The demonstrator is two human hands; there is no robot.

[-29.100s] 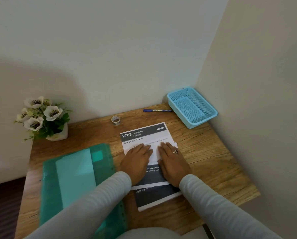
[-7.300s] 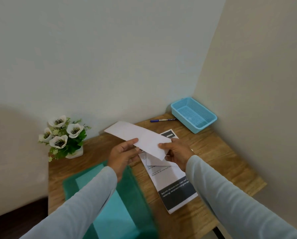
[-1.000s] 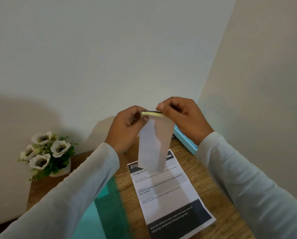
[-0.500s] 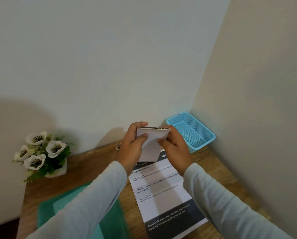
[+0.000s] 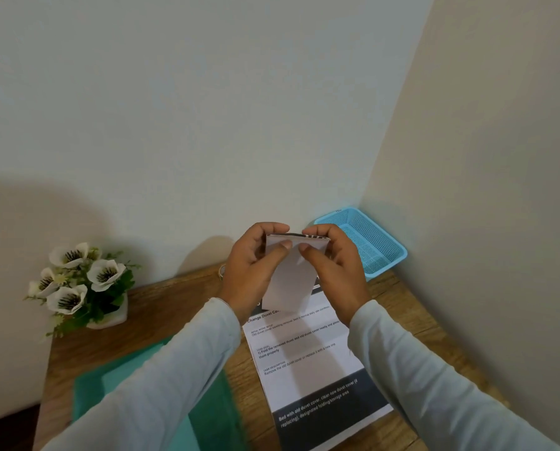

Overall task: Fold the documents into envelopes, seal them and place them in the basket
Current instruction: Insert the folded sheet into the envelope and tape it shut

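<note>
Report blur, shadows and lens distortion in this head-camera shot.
Head view, blur: the green folder is smeared by motion, while the printed sheet reads sharp. Head view, shadows: soft ones fall on the wall behind the flowers and behind the left hand. Head view, distortion: the wide-angle lens tilts the wall corner. No glare shows.

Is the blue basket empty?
Empty, as far as it shows: only bare mesh inside the blue basket; the right hand hides one corner.

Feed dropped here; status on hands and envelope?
Left hand, right hand both pinch envelope top, above desk. Another document flat underneath. Basket rear right, nothing between.
</note>
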